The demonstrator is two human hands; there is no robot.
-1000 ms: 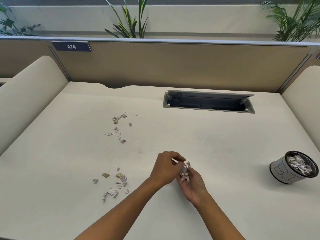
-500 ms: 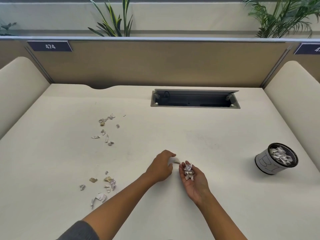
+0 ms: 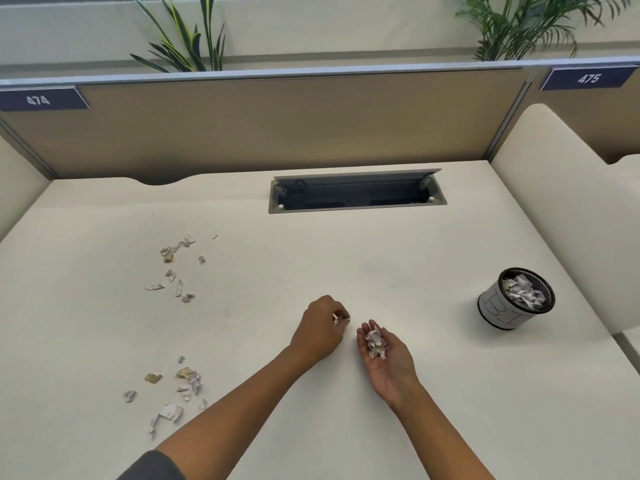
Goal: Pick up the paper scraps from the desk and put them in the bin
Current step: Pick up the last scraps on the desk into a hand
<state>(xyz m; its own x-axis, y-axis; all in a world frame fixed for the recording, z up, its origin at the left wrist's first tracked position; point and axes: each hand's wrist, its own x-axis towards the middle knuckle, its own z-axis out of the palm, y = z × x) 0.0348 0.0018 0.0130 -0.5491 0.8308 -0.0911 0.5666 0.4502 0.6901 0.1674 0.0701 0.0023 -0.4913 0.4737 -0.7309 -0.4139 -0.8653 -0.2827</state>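
Since a moment ago my left hand (image 3: 320, 329) has drawn away from my right hand (image 3: 384, 358); then they were touching over the wad, now a gap of bare desk (image 3: 346, 265) lies between them. My left fingers are curled round a small white scrap (image 3: 341, 319), pinched at the fingertips just above the desk. My right hand lies palm up, fingers only loosely cupped, carrying a crumpled wad of scraps (image 3: 375, 342) without closing on it.

By my judgement I am somewhere past the middle. The bin (image 3: 512, 301), well off to my right, already holds a heap of paper near its rim. Two handfuls are gathered but not yet dropped in. Still left on the desk are a far cluster of scraps (image 3: 176, 268) out to my left and a near cluster (image 3: 176, 389) beside my left forearm, both well apart from the bin.

How many pieces the left hand holds I cannot tell; the knuckles cover most of them. Depth of the paper in the bin is hidden by its wall. Beyond the scraps, the cable tray (image 3: 356, 195) is dark inside, and I cannot make out whether anything lies in it.
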